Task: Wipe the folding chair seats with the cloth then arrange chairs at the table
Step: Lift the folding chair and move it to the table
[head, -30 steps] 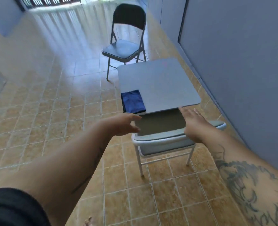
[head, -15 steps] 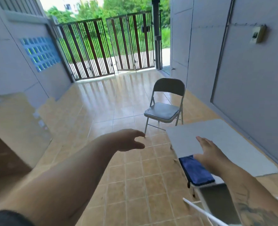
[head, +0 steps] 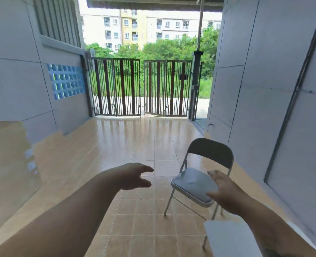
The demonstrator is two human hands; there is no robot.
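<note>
Head view, tan tiled floor (head: 140,216), barred gate (head: 140,88), folding chair (head: 199,180), left hand (head: 133,176) and right hand (head: 225,193) spread, empty

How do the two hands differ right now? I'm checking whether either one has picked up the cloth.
The left hand reaches out over bare floor tiles, fingers curled partway with the thumb below them; the right hand is spread flatter, palm down, and overlaps the folding chair seat in the view. The left hand sits higher in the picture than the right hand. Both hands are open, empty and bare, and no cloth shows.
</note>
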